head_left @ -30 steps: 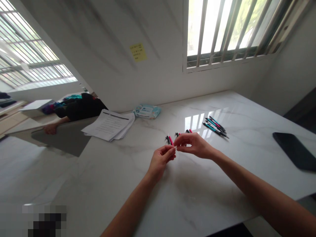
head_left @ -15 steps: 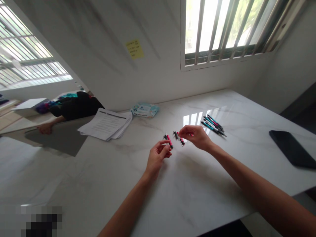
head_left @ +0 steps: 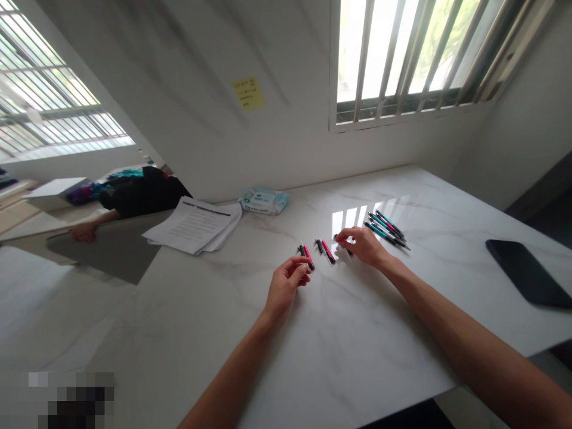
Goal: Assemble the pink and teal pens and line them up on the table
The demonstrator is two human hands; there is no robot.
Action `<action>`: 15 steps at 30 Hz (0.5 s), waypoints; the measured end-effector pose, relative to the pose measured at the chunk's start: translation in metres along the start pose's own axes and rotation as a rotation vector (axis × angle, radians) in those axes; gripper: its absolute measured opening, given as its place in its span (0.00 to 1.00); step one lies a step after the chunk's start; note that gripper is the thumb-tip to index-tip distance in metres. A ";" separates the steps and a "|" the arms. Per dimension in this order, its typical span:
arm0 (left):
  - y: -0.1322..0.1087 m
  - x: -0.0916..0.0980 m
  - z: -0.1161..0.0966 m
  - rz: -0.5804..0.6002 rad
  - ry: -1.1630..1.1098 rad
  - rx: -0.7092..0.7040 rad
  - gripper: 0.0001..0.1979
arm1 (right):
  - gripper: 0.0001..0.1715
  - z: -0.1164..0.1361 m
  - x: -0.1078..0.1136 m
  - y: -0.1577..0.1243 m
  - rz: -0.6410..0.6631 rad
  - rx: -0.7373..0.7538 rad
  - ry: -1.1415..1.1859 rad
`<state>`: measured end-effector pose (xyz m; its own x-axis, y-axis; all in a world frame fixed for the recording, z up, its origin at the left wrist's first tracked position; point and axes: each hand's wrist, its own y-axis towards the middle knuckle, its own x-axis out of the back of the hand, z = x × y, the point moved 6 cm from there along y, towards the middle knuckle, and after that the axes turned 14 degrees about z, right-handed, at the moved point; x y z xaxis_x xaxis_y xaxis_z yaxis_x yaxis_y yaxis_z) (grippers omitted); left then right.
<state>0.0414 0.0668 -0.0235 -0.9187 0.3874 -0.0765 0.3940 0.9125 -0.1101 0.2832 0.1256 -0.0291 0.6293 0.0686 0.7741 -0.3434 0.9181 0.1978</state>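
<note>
Several taken-apart pens lie in small groups before me. My left hand (head_left: 289, 280) rests on the table with fingers loosely curled and a gap between thumb and index; the fingertips are beside a red and black pen barrel (head_left: 308, 256), which they partly cover. A second red barrel (head_left: 328, 251) lies in the middle, with a thin refill along it and a short black pen piece (head_left: 319, 245) at its left. My right hand (head_left: 363, 245) pinches at a third group of pen parts (head_left: 350, 252), mostly hidden under its fingers.
Several whole pens (head_left: 386, 229) lie behind my right hand. A dark phone (head_left: 527, 271) is at the right, a wipes pack (head_left: 264, 201) by the wall, a paper stack (head_left: 194, 226) to its left. Further left, another person's hand (head_left: 84, 231) rests on a grey panel (head_left: 120, 256).
My right hand has shifted slightly right, away from the middle pen parts, which now show more fully. My left hand stays in place beside its barrel.
</note>
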 end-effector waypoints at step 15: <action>0.002 0.002 0.001 0.013 0.017 -0.030 0.11 | 0.12 -0.004 0.008 0.000 -0.004 -0.030 -0.066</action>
<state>0.0409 0.0692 -0.0245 -0.9138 0.4016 -0.0614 0.4056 0.9106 -0.0796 0.2906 0.1277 -0.0255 0.5831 0.0399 0.8114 -0.3190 0.9298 0.1836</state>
